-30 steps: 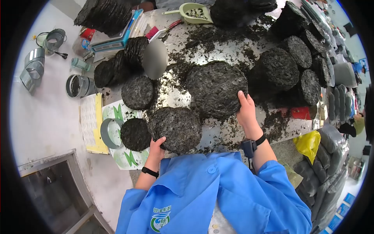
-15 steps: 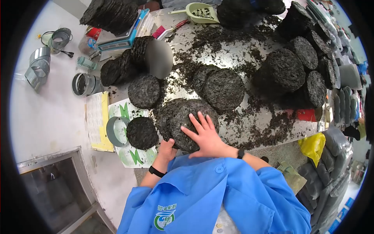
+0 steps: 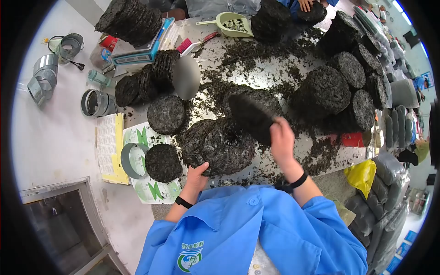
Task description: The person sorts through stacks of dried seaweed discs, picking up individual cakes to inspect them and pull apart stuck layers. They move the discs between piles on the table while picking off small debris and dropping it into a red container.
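Note:
Pinched at its right edge, a thin round dried seaweed cake (image 3: 251,118) is held tilted and slightly blurred by my right hand (image 3: 283,141). My left hand (image 3: 197,178) grips the near edge of the overlapping seaweed cakes (image 3: 228,151) in front of me, thumb on top and fingers hidden beneath. Partly behind the lifted cake lie further round cakes (image 3: 266,99) on the table. To the left of my left hand, a single cake (image 3: 163,163) rests beside a grey ring (image 3: 133,160). Another round cake (image 3: 167,114) lies just above it.
Seaweed crumbs litter the metal table (image 3: 215,103). Tall stacks of cakes (image 3: 321,90) stand at the right. A pale green dustpan (image 3: 233,31) and a red-bristled brush (image 3: 195,44) lie at the back. Another person's hand (image 3: 305,4) touches a cake at the far edge.
My right hand has gone from lying spread on top of the cakes to lifting one up and rightward. My left hand keeps its place at the edge. Another person's hands now show at the back.

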Motion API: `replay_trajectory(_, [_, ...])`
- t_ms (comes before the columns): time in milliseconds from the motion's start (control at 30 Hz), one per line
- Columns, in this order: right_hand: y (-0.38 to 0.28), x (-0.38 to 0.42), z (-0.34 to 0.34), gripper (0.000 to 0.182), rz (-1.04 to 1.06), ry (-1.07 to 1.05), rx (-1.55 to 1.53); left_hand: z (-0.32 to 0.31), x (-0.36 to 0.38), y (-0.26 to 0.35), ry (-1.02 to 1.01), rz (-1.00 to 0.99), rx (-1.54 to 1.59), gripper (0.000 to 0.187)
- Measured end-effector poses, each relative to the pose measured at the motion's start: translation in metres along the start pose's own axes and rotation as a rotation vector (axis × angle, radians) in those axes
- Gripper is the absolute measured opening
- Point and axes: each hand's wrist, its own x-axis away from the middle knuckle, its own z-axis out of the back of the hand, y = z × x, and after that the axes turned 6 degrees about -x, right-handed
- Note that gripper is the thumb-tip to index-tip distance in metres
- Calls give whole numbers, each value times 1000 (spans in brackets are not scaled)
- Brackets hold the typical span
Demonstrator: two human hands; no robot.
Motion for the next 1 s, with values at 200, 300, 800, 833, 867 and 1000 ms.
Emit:
replay_trajectory(200, [59,-64,46,61,169,310,426,18,9,5,13,2,-17,60])
replay_trajectory(300, [13,-12,4,76,502,-271,498,22,12,7,26,-7,-27,67])
replay_trajectory(800, [2,21,-13,46,-68,33,-133,8,-6,20,124,-127,-144,53])
replay_trajectory(833, [18,15,-11,39,-103,126,-406,6,-10,17,176,-122,-164,50])
replay_trajectory(867, [22,11,-10,34,-139,220,-681,1,-12,17,227,-115,-184,47])
replay_trajectory(1000, [26,4,-10,38,-379,107,-901,-16,-22,17,64,-45,-77,45])
